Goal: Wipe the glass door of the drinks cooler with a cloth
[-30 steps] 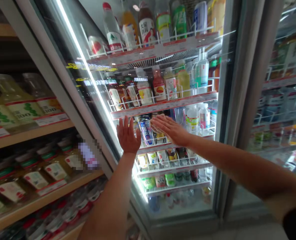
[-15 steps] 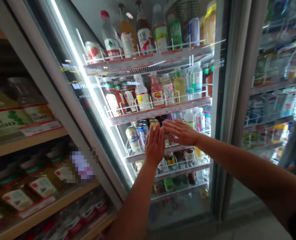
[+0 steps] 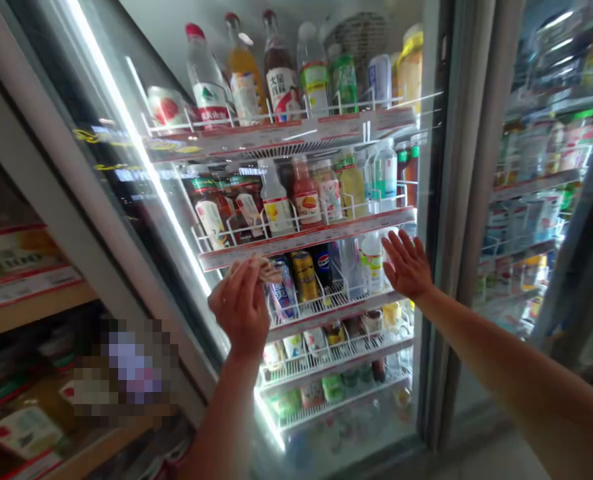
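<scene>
My left hand (image 3: 242, 308) is closed around a crumpled beige cloth (image 3: 267, 269), which pokes out past the fingers and thumb. It is raised in front of the left part of the lit drinks fridge, near a blue-and-purple can (image 3: 281, 288). My right hand (image 3: 408, 268) holds nothing; its fingers are stretched out and spread, palm toward the fridge's right side. Reflections show a glass door (image 3: 169, 190) before the shelves; whether the right palm touches it I cannot tell. Behind the hands are a gold can (image 3: 305, 277) and a dark Pepsi bottle (image 3: 322, 265).
Several bottles line the top shelf (image 3: 276, 137) and the shelf below it (image 3: 316, 235). A metal door frame (image 3: 459, 200) runs down the right, with another drinks fridge (image 3: 536, 173) beyond. At the left, a wooden shelf (image 3: 41, 307) carries large jars and bottles.
My hands have moved apart: the left went left, the right went right with its fingers spreading. The cloth now shows in my left hand. The camera view has shifted slightly.
</scene>
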A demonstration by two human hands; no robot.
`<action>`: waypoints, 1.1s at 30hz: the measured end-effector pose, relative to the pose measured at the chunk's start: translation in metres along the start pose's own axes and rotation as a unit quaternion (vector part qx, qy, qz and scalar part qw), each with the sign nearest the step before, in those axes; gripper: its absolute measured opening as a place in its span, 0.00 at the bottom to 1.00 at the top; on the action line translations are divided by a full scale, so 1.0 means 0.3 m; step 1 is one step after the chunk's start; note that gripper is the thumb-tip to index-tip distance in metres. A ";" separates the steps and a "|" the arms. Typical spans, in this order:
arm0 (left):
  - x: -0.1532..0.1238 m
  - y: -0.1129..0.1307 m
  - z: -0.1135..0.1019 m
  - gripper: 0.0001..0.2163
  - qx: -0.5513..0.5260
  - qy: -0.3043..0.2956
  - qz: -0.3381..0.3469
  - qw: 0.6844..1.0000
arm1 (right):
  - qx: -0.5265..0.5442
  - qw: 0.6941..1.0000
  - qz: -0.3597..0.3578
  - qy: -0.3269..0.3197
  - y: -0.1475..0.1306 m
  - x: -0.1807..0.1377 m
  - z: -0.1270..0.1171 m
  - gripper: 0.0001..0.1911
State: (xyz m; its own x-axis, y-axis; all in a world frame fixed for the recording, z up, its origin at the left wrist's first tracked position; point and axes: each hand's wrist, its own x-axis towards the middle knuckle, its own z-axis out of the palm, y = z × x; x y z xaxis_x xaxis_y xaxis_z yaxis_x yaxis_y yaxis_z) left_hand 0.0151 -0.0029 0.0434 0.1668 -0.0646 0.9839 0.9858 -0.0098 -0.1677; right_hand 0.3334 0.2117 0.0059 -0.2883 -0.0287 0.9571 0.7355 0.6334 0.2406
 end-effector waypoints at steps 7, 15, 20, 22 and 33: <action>-0.100 0.041 -0.006 0.23 -0.012 -0.082 0.085 0.993 | 0.002 1.000 0.015 -0.015 0.007 -0.009 0.004 0.38; 0.126 -0.089 -0.048 0.23 0.020 0.008 0.061 0.998 | 0.011 0.999 0.039 -0.033 0.001 -0.010 0.007 0.39; 0.011 -0.057 -0.047 0.25 -0.008 -0.123 0.160 0.979 | -0.015 0.999 0.030 -0.017 -0.003 -0.008 0.007 0.38; 0.002 -0.073 -0.052 0.25 -0.022 -0.150 0.187 0.971 | -0.019 0.999 0.025 -0.010 -0.001 -0.009 0.008 0.37; 0.115 -0.083 -0.038 0.20 -0.047 -0.160 0.100 0.981 | -0.011 0.999 0.033 -0.026 0.009 -0.017 0.014 0.38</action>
State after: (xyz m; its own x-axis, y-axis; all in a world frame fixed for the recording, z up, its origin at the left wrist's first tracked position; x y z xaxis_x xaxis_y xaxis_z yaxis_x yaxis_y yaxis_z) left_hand -0.0040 -0.0163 0.0808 0.3688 0.2424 0.8974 0.9292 -0.1213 -0.3491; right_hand 0.3343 0.2168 0.0011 -0.2688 0.0529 0.9617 0.7673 0.6153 0.1806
